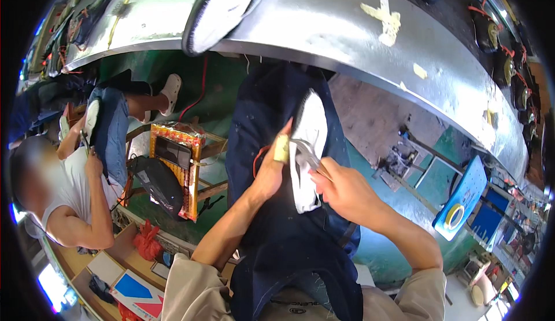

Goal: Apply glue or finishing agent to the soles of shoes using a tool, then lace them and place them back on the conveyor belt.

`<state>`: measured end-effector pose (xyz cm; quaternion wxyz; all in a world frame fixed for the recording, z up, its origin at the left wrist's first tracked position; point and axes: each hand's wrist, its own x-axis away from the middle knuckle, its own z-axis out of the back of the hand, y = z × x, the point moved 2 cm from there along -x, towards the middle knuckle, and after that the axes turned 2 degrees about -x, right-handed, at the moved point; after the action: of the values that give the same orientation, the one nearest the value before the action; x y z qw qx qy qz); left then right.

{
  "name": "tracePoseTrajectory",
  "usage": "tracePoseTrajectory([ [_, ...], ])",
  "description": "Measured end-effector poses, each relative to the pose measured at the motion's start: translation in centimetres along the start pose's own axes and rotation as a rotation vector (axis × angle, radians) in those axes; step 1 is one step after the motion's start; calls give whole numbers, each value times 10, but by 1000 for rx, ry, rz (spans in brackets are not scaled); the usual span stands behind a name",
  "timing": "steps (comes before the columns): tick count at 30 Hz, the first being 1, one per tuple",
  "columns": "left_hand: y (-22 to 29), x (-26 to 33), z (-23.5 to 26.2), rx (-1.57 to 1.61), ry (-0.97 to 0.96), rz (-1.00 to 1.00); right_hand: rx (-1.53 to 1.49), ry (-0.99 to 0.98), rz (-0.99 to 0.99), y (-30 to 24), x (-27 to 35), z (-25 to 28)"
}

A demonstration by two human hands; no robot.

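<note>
A shoe upper on a last (pixel 311 127) lies over my lap on a dark blue apron (pixel 248 115), its white underside facing up and its toe pointing away. My left hand (pixel 269 173) is closed on the shoe's left side, with yellow tape wrapped around one digit. In my right hand (pixel 346 192) is a pair of metal pincers (pixel 308 153), gripped by the handles. The jaws meet the left edge of the shoe near its middle, close to my taped digit. Whether they pinch material there cannot be made out.
Ahead runs a metal-topped bench (pixel 312 20) bearing another white-bottomed shoe (pixel 222 14) and several dark shoes (pixel 487 34). At left, a co-worker (pixel 81 194) sits handling a shoe. A stool (pixel 196 173) with a phone and black bag stands between us. A blue board (pixel 461 199) holds a tape roll at right.
</note>
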<state>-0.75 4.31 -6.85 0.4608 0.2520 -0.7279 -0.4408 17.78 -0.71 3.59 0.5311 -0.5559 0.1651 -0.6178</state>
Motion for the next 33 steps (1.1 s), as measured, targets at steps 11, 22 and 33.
tracePoseTrajectory([
  [11, 8, 12, -4, -63, 20, -176, 848, 1, 390, -24, -5, 19],
  [22, -11, 8, 12, 27, 27, 42, 346, 289, 204, 28, -17, -46],
  [33, -19, 1, 12, -394, 160, -234, -454, -127, -79, 22, -28, -10],
])
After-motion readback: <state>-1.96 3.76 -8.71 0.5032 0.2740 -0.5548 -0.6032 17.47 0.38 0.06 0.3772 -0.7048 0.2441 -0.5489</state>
